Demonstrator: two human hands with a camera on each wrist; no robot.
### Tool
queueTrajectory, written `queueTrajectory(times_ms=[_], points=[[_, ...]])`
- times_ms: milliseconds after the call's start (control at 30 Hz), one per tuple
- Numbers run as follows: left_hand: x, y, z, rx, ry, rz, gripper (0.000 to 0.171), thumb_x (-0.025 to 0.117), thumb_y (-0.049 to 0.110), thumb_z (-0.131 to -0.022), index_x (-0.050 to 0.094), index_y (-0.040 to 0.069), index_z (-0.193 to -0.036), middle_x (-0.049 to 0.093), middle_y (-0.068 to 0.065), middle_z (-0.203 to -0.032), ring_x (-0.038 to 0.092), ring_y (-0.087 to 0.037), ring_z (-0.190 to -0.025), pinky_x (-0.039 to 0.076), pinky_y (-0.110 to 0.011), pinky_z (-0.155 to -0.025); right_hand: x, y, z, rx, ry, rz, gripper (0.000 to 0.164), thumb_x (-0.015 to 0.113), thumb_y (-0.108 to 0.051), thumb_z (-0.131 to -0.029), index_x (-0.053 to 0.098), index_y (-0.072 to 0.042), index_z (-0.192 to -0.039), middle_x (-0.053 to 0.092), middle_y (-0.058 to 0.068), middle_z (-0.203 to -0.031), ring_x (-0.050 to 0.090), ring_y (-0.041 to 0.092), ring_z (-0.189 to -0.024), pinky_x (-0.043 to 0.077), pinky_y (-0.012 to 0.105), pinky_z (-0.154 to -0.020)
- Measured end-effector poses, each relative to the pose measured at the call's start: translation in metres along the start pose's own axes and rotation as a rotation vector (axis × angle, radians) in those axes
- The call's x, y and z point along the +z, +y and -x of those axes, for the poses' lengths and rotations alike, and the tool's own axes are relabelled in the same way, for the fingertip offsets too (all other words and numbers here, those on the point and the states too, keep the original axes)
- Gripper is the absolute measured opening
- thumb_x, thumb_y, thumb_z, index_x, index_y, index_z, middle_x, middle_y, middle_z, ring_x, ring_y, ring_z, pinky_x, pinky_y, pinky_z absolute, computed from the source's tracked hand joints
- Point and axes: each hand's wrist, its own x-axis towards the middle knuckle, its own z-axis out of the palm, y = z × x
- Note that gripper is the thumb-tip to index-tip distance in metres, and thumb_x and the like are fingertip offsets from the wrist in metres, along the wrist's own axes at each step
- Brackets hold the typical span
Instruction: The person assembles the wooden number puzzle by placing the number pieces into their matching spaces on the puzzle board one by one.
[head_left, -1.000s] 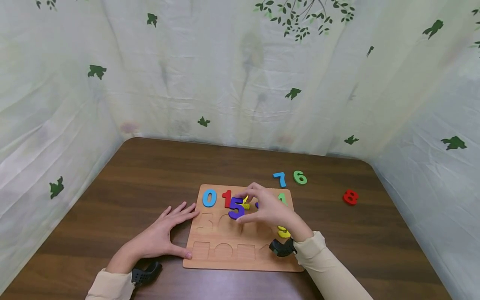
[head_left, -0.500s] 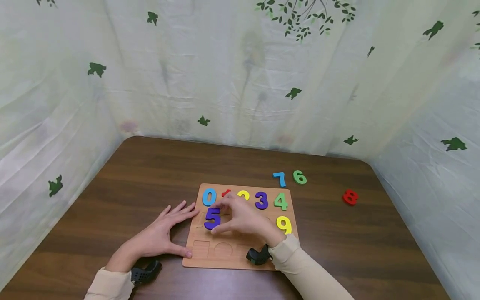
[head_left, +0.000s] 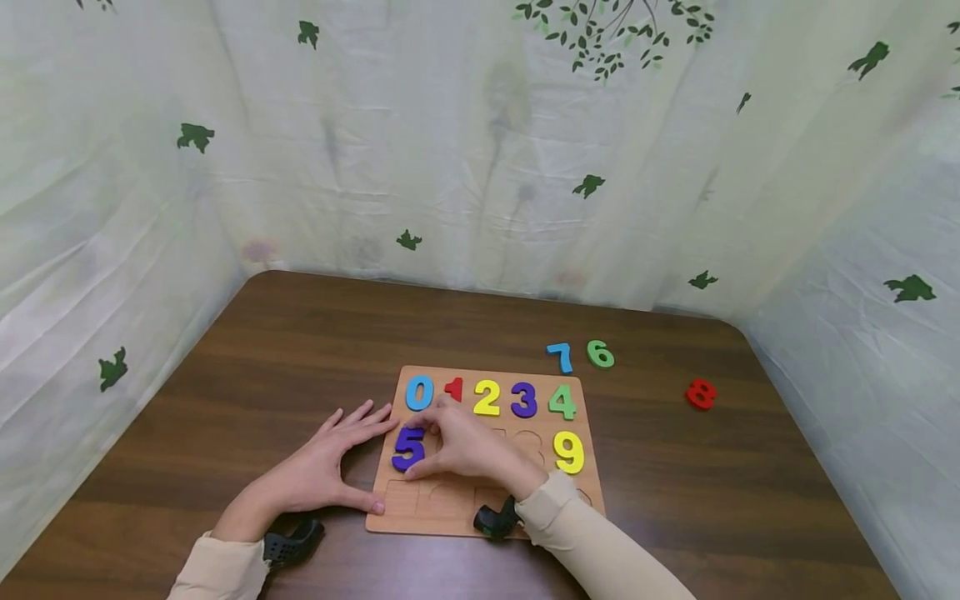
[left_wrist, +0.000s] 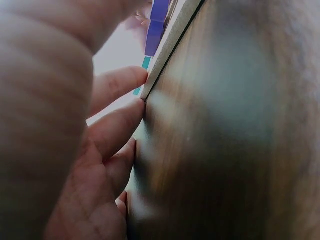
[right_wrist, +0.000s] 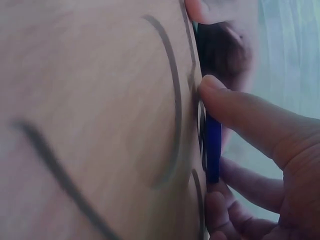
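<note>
My right hand (head_left: 472,446) pinches a purple number 5 (head_left: 408,450) between thumb and fingers. The 5 lies over the left end of the middle row of a wooden number puzzle board (head_left: 405,521); in the right wrist view the purple piece (right_wrist: 213,150) shows edge-on, close to the board face. Whether it sits down in a recess I cannot tell. My left hand (head_left: 322,467) rests with spread fingers at the board's left edge, thumb on the near left corner. In the left wrist view its fingertips (left_wrist: 132,77) touch the board's side.
Blue 0 (head_left: 419,392), red 1 (head_left: 453,388), yellow 2 (head_left: 487,398), purple 3 (head_left: 523,400) and green 4 (head_left: 562,402) fill the top row. Yellow 9 (head_left: 568,452) is at right. Blue 7 (head_left: 560,357), green 6 (head_left: 600,354) and red 8 (head_left: 701,394) lie on the table.
My right hand has carried the purple 5 left and toward me, from over the top row to the middle row's left end. The left hand has stayed at the board's edge.
</note>
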Motion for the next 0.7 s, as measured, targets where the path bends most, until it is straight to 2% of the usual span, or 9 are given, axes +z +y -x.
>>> queueTrajectory(times_ms=[267,700], points=[[0.0036,-0.0025,-0.0004,0.011,-0.004,-0.007,0.105,0.092,0.065,-0.073,0.052,0.024,-0.161,0.039,-0.010,-0.174,0.020,-0.050,-0.164,0.004,-0.080,-0.126,0.0024,0.0015,0.0010,0.020,0.023,-0.002,0.061,0.096,-0.043,-0.081,0.075,-0.017,-0.133,0.059,-0.003,-0.116,0.051,0.007,-0.095,0.048,0.018,-0.079],[0.0012,-0.0020,-0.0002,0.011,0.012,-0.012,0.105,0.093,0.065,-0.072,0.054,0.023,-0.160,0.039,-0.011,-0.174,0.021,-0.052,-0.163,0.004,-0.081,-0.125,0.0030,0.0003,-0.0023,0.034,0.043,0.000,0.064,0.096,-0.040,-0.080,0.071,-0.016,-0.135,0.060,-0.002,-0.121,0.053,0.005,-0.102,0.052,0.018,-0.089]])
